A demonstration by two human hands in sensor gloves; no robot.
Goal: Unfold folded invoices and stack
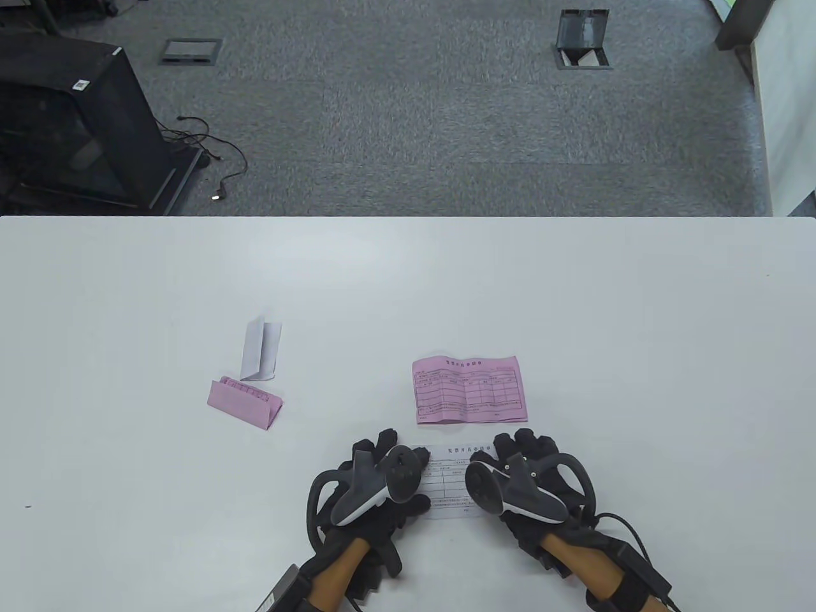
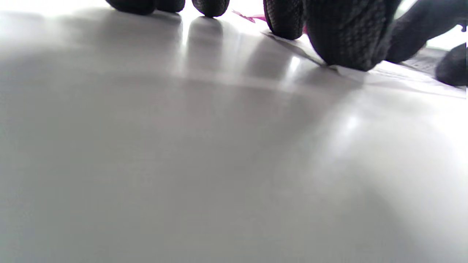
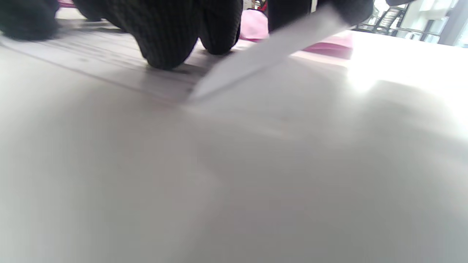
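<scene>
A white invoice (image 1: 449,488) lies near the table's front edge, mostly under my two hands. My left hand (image 1: 382,456) presses its left part; in the left wrist view the fingertips (image 2: 340,47) sit on the sheet's edge (image 2: 402,76). My right hand (image 1: 526,456) presses its right part with fingertips (image 3: 164,47) down on the paper, while the sheet's right flap (image 3: 263,51) stands up against the outer fingers. Just beyond lies an unfolded pink invoice (image 1: 470,389), face up. To the left are a folded pink invoice (image 1: 245,403) and a folded white invoice (image 1: 261,350).
The white table (image 1: 574,287) ends at a far edge, with grey carpet behind it. A black cabinet (image 1: 70,127) with loose cables stands on the floor at the far left.
</scene>
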